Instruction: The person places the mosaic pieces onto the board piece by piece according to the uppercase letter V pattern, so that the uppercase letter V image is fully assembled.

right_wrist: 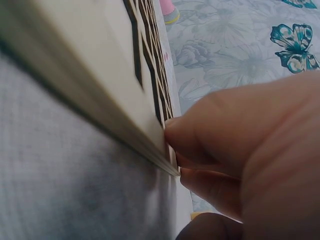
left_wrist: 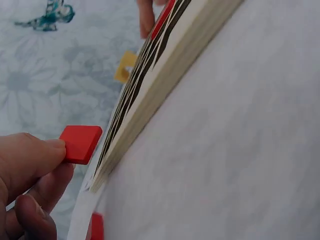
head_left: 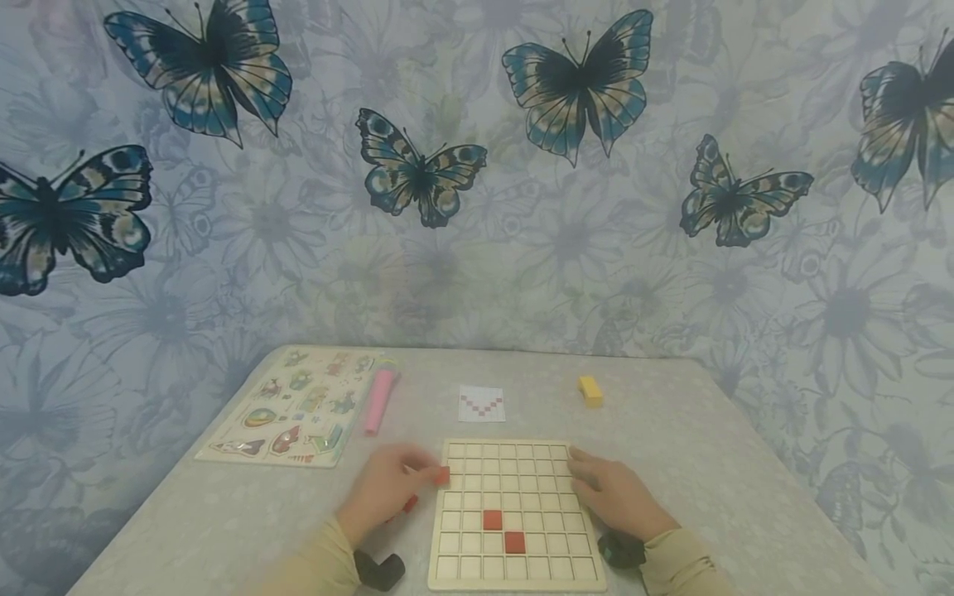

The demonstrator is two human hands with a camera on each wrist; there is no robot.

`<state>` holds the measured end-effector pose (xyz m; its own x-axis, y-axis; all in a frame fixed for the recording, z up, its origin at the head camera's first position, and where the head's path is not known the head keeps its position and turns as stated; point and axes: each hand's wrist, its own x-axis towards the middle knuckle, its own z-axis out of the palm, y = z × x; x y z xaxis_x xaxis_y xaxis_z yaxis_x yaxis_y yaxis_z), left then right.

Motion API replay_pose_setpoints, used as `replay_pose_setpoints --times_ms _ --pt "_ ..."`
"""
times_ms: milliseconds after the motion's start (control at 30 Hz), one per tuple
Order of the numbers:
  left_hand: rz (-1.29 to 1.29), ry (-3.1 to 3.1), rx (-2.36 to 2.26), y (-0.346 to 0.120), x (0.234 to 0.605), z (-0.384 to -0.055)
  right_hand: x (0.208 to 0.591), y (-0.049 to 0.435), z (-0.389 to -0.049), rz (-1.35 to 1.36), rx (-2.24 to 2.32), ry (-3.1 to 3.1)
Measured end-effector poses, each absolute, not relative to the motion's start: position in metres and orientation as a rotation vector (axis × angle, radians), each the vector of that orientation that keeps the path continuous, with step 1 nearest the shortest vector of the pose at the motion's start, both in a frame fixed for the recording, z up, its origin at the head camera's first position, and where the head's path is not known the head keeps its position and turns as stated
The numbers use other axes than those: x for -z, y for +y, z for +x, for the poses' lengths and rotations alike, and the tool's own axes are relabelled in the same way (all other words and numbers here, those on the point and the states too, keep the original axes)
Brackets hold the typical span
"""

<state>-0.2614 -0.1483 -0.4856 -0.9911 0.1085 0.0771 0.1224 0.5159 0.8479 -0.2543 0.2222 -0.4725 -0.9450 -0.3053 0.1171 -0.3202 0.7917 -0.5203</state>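
Between thumb and finger my left hand pinches a red square tile, just off the left edge of a pale wooden grid board. Two red tiles lie in cells of the board, diagonal to each other. Under the left hand, another red tile is partly visible on the table. At the board's far right corner, my right hand grips the edge, its thumb on the top face and a finger at the side.
Beyond the board lies a white card printed with a V of small squares. A yellow block stands at the far right. To the left are a pink tube and a picture puzzle board. A wallpapered wall rises behind the table.
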Motion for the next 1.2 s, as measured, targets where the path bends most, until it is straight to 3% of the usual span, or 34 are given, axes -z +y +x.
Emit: replay_pose_setpoints --times_ms 200,500,1200 --pt "-0.307 -2.739 1.289 -0.131 0.486 -0.254 0.473 0.223 -0.255 0.511 -0.843 -2.946" --pt "-0.456 -2.756 1.312 -0.114 0.485 -0.243 0.474 0.224 -0.256 0.530 -0.849 -2.933" --pt "-0.532 -2.764 1.163 -0.108 0.489 -0.242 0.475 0.224 -0.258 0.501 -0.833 -2.966"
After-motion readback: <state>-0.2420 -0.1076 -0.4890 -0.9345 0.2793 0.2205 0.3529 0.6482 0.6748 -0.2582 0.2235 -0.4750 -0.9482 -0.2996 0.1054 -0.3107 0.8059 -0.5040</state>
